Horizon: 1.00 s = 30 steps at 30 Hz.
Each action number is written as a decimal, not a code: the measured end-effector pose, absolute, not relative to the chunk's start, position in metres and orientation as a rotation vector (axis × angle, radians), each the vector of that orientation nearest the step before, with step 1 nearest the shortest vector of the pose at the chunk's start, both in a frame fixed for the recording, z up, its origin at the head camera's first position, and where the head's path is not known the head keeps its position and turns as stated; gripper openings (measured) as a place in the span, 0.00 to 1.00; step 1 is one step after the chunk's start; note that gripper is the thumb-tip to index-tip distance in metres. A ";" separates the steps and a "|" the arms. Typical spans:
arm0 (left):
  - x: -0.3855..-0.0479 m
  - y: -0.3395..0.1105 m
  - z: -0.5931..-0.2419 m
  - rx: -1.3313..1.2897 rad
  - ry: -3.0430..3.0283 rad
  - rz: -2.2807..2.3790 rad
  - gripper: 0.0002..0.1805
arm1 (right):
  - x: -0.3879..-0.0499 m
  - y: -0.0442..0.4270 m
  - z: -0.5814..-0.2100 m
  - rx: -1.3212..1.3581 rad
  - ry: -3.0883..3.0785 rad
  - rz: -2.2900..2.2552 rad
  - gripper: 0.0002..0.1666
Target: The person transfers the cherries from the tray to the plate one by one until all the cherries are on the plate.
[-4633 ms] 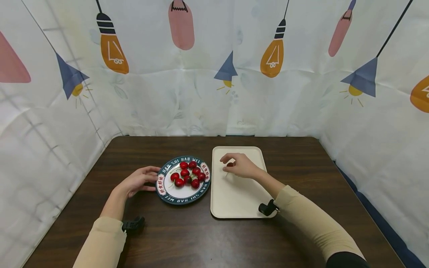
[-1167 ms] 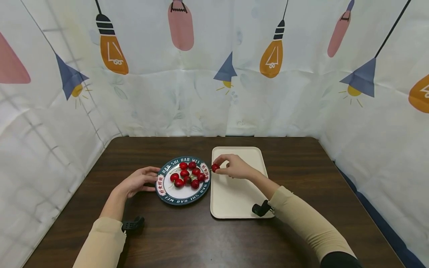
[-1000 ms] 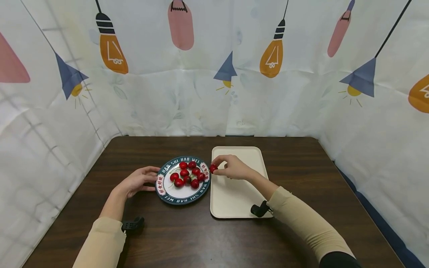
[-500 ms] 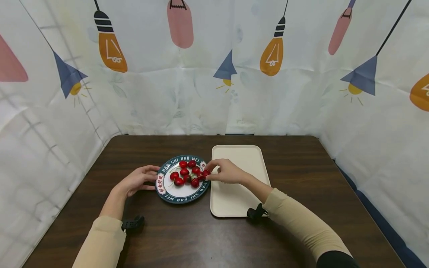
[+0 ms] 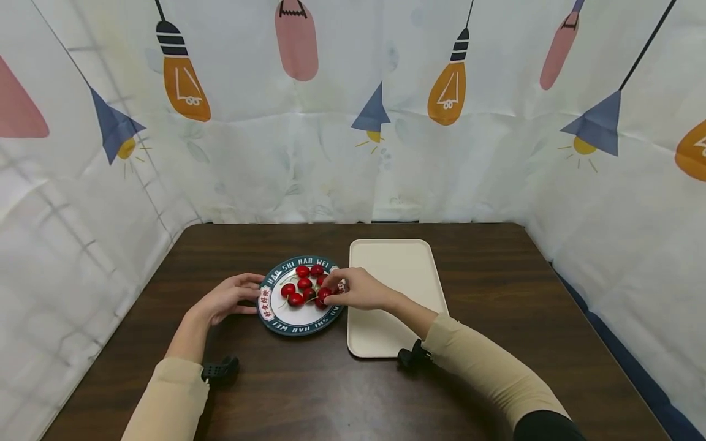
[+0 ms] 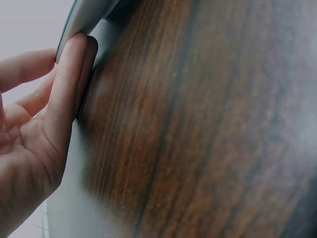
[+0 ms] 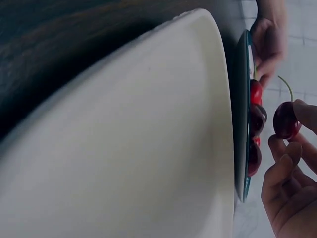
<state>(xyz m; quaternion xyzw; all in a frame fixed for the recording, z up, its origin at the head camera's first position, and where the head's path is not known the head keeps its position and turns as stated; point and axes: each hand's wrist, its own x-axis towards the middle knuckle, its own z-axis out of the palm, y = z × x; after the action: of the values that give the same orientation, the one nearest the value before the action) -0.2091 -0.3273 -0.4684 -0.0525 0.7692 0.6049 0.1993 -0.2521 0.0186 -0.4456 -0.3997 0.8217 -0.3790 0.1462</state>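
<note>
A round plate (image 5: 298,329) with a dark teal, lettered rim holds several red cherries (image 5: 288,290). My left hand (image 5: 231,296) rests at the plate's left edge, its fingers fairly straight and touching the rim. In the left wrist view, fingertips (image 6: 77,44) meet the rim's edge. Over the plate's right side, my right hand (image 5: 361,289) pinches a dark red cherry (image 7: 286,120) between thumb and fingers; a green stem sticks up from it. The right wrist view shows this cherry apart from those lying on the plate. My right fingers hide part of the plate in the head view.
Just right of the plate lies a cream rectangular tray (image 5: 394,263), under my right forearm. Both stand on a dark wooden table (image 5: 309,392). A white printed curtain (image 5: 331,171) closes off the back and sides. Each wrist wears a black camera strap (image 5: 220,369).
My right hand has moved left from above the tray to over the plate, bringing the pinched cherry with it. My left hand stays at the plate's rim.
</note>
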 end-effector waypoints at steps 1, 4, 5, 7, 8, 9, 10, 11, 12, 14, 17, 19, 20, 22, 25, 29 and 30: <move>-0.210 -0.327 -0.468 -0.140 2.151 1.693 0.31 | -0.252 0.017 -0.446 -1.153 2.363 -1.103 0.16; -0.211 -0.327 -0.468 -0.139 2.150 1.693 0.30 | -0.250 0.012 -0.445 -1.164 2.353 -1.126 0.16; -0.211 -0.327 -0.468 -0.137 2.152 1.690 0.30 | -0.249 0.011 -0.445 -1.170 2.353 -1.131 0.16; -0.211 -0.328 -0.469 -0.133 2.154 1.684 0.30 | -0.248 0.007 -0.444 -1.175 2.357 -1.127 0.17; -0.210 -0.328 -0.469 -0.135 2.154 1.684 0.30 | -0.247 0.005 -0.444 -1.176 2.358 -1.124 0.17; -0.210 -0.328 -0.470 -0.138 2.155 1.683 0.30 | -0.247 0.004 -0.444 -1.176 2.358 -1.119 0.17; -0.210 -0.329 -0.470 -0.142 2.153 1.684 0.31 | -0.246 0.002 -0.444 -1.179 2.358 -1.115 0.17; -0.210 -0.329 -0.471 -0.145 2.151 1.685 0.31 | -0.246 0.001 -0.444 -1.179 2.361 -1.110 0.18; -0.210 -0.329 -0.471 -0.148 2.149 1.688 0.31 | -0.245 0.000 -0.444 -1.179 2.365 -1.105 0.18; -0.211 -0.329 -0.472 -0.152 2.148 1.690 0.31 | -0.244 -0.002 -0.445 -1.181 2.366 -1.104 0.18; -0.211 -0.329 -0.472 -0.149 2.150 1.687 0.31 | -0.242 -0.004 -0.447 -1.182 2.369 -1.100 0.18; -0.211 -0.329 -0.472 -0.147 2.155 1.681 0.31 | -0.241 -0.005 -0.449 -1.181 2.370 -1.101 0.18; -0.211 -0.329 -0.472 -0.147 2.155 1.680 0.31 | -0.240 -0.005 -0.450 -1.179 2.375 -1.099 0.18; -0.211 -0.329 -0.471 -0.146 2.157 1.678 0.31 | -0.240 -0.005 -0.450 -1.170 2.384 -1.107 0.18; -0.211 -0.329 -0.471 -0.139 2.155 1.680 0.31 | -0.240 -0.005 -0.451 -1.165 2.396 -1.117 0.19; -0.211 -0.328 -0.471 -0.138 2.152 1.681 0.31 | -0.241 -0.004 -0.450 -1.181 2.391 -1.114 0.19; -0.211 -0.328 -0.471 -0.133 2.152 1.680 0.31 | -0.241 -0.004 -0.449 -1.184 2.386 -1.118 0.19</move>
<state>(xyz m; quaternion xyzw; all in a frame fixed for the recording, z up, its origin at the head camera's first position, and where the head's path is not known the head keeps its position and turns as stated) -0.2114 -0.3281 -0.4708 -0.0478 0.7710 0.6019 0.2025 -0.2412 -0.0039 -0.4486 -0.4065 0.8194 -0.3839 0.1262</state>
